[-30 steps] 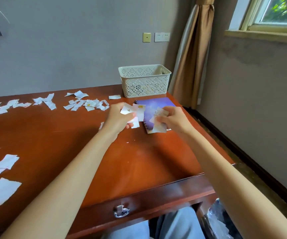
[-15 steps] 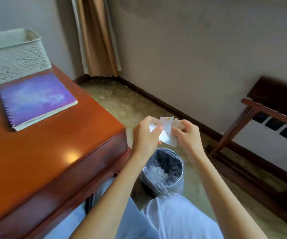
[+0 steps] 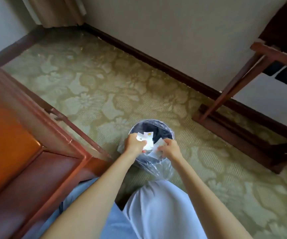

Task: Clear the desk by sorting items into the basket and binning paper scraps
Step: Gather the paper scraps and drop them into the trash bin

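Head view: the left hand (image 3: 134, 143) grips a bunch of white paper scraps (image 3: 148, 138), fingers curled round them. The right hand (image 3: 171, 149) pinches more of them. Both hands are close together, directly above the mouth of the bin (image 3: 169, 129), which is dark, lined with clear plastic and stands on the carpet (image 3: 104, 94) near the desk (image 3: 10, 135) corner. One scrap bears a yellow mark; any print is too small to read

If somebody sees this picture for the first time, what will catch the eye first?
At the centre, the left hand and the right hand each grip white paper scraps over a small dark bin lined with a clear bag. The red-brown desk fills the left side, and a green patterned carpet covers the floor.
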The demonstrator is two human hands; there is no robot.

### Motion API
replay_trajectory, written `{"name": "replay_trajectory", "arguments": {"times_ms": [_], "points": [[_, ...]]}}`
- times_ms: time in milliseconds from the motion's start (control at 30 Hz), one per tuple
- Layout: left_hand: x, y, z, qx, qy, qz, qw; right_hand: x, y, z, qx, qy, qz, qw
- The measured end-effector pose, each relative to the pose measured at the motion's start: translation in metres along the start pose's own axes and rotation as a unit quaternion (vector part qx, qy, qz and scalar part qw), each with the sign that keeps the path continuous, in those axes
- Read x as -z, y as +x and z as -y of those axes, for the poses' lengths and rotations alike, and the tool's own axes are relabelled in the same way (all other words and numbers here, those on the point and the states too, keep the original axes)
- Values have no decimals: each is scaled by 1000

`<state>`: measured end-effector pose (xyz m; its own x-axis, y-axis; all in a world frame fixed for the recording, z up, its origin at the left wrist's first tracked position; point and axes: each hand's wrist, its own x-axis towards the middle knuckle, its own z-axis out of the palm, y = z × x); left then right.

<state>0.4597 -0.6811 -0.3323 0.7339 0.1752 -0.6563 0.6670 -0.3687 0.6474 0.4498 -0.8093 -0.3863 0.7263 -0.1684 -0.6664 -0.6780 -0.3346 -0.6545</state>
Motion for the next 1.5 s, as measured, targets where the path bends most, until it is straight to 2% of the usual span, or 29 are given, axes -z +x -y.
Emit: {"name": "replay_trajectory", "arguments": {"times_ms": [200, 367, 467, 600, 700, 867, 967, 1133, 1333, 1500], "points": [[-19, 54, 16, 96, 2, 20, 995, -24, 55, -12, -98, 34, -13, 995], [-36, 83, 26, 138, -13, 28, 990, -31, 90, -19, -156, 149, -50, 975], [-43, 90, 31, 163, -53, 47, 984, -35, 100, -19, -194, 174, -47, 964], [-46, 94, 27, 191, -128, 56, 972, -37, 100, -21, -203, 125, -34, 971], [-46, 92, 26, 197, -152, 49, 967, -36, 102, -25, -205, 137, -31, 969], [-37, 79, 24, 192, -131, 67, 970, -28, 94, -19, -199, 170, -29, 965], [-23, 64, 14, 145, -54, 67, 986, -23, 76, -1, -154, 86, -31, 984], [10, 13, -32, -7, 107, -6, 994, -6, 20, 62, 16, -56, -72, 996], [62, -74, -98, -196, 120, -123, 965, 19, -64, 143, 206, -141, -109, 962], [121, -167, -117, -321, 77, -211, 920, 20, -155, 194, 347, -129, -141, 918]]}}
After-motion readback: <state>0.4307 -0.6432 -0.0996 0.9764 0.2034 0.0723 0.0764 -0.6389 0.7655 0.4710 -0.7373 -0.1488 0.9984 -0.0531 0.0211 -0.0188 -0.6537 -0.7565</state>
